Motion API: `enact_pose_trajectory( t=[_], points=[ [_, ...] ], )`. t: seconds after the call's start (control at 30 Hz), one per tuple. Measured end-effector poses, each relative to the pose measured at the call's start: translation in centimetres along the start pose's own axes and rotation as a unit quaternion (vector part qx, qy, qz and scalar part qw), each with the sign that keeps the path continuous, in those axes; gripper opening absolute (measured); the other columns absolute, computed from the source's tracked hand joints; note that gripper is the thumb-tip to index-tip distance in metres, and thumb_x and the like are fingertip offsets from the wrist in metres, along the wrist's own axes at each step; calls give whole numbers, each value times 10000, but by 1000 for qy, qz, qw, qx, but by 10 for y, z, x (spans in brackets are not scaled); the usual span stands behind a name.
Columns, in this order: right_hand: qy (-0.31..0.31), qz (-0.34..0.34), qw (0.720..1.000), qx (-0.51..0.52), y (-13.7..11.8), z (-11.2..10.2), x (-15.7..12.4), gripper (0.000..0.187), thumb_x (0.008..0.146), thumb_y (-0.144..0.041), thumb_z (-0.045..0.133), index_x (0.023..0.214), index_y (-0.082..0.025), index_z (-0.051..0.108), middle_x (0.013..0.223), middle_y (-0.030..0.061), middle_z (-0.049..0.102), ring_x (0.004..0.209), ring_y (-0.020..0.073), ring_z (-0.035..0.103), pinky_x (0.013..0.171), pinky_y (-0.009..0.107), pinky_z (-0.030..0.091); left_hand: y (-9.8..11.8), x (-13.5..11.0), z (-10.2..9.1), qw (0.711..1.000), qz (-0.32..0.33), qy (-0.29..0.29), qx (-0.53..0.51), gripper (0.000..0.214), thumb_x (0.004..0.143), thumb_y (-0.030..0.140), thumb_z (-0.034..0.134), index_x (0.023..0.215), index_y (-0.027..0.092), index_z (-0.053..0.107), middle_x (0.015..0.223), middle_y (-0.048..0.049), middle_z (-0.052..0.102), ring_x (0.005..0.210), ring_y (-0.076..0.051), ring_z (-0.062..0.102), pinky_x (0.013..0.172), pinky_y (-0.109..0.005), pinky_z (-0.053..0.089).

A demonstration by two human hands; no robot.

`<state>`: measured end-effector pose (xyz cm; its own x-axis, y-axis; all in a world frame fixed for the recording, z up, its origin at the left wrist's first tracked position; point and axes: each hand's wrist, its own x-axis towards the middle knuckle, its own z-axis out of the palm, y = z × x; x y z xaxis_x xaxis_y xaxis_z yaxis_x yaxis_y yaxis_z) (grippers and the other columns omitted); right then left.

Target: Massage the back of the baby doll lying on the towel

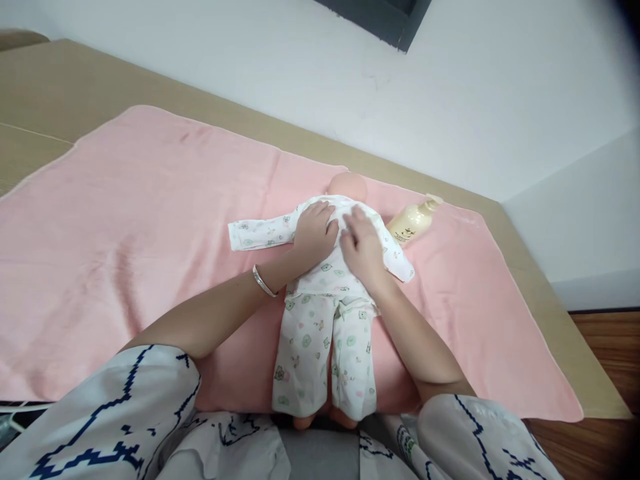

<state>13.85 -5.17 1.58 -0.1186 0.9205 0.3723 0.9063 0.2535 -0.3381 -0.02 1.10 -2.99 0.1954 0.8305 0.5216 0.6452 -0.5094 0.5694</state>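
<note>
A baby doll [347, 185] in a white printed top [323, 280] and matching trousers [304, 347] lies lengthwise before me, head away and feet near my lap. No face shows on the head. My left hand [315, 230] rests on the left side of the doll's upper body, fingers stretched out and nothing held. Beside it, my right hand [363, 245] lies on the right side of the upper body. Its fingers are apart, lightly bent and a little blurred. The doll's sleeves spread out to both sides.
A cream pump bottle [411, 223] lies tilted just right of the doll's shoulder. Under everything spreads a pink blanket [200, 193] with a few creases, on a wooden table [100, 80]. A white wall [240, 67] stands behind, with a dark frame [385, 23] at the top.
</note>
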Motion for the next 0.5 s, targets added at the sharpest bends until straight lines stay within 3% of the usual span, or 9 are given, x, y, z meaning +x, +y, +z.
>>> enact_pose_trajectory(
  t=[0.07, 0.13, 0.27, 0.33, 0.4, 0.5],
  points=[
    [-14, 3, 1000, 6, 0, 4, 2, 488, 971, -262, 394, 1421, -171, 559, 1599, 133, 443, 1529, 269, 352, 1248, 579, 282, -1, 0, 0, 1000, 5, -1, 5, 398, 953, 232, 400, 1254, 155, 648, 1352, -128, 670, 1317, -268, 581, 1179, -484, 423],
    [1, -1, 999, 32, 1, -5, 3, 502, 949, -274, 447, 1427, -163, 552, 1609, 138, 425, 1517, 260, 376, 1250, 540, 304, 4, -2, -3, 1000, 13, -8, 20, 406, 974, 229, 381, 1274, 124, 634, 1360, -151, 660, 1334, -275, 568, 1187, -481, 414],
    [115, 2, 991, 64, 7, -51, 3, 489, 978, -289, 389, 1440, -218, 532, 1593, 97, 460, 1496, 246, 414, 1229, 540, 347, 37, -17, -16, 997, 44, -56, 38, 443, 996, 251, 397, 1353, 58, 576, 1501, -219, 530, 1488, -345, 394, 1234, -572, 310],
    [162, 26, 985, 62, 13, -74, 3, 500, 999, -308, 343, 1472, -250, 494, 1600, 80, 451, 1503, 261, 401, 1216, 581, 352, 61, -25, -26, 991, 83, -104, -32, 447, 1029, 284, 347, 1370, 106, 575, 1551, -175, 492, 1530, -304, 331, 1263, -591, 248],
    [166, 61, 982, 60, 23, -90, 4, 532, 996, -329, 357, 1514, -246, 441, 1629, 89, 402, 1522, 285, 362, 1212, 603, 349, 82, -24, -34, 970, 121, -146, -151, 480, 1059, 331, 271, 1424, 189, 548, 1569, -97, 487, 1527, -218, 348, 1281, -507, 273],
    [120, 125, 983, 66, 41, -102, 9, 633, 955, -339, 441, 1560, -171, 366, 1665, 139, 311, 1554, 316, 281, 1237, 607, 302, 104, -1, -34, 939, 58, -176, -289, 544, 1082, 393, 158, 1526, 253, 438, 1596, -48, 453, 1508, -170, 379, 1243, -443, 365]
  ],
)
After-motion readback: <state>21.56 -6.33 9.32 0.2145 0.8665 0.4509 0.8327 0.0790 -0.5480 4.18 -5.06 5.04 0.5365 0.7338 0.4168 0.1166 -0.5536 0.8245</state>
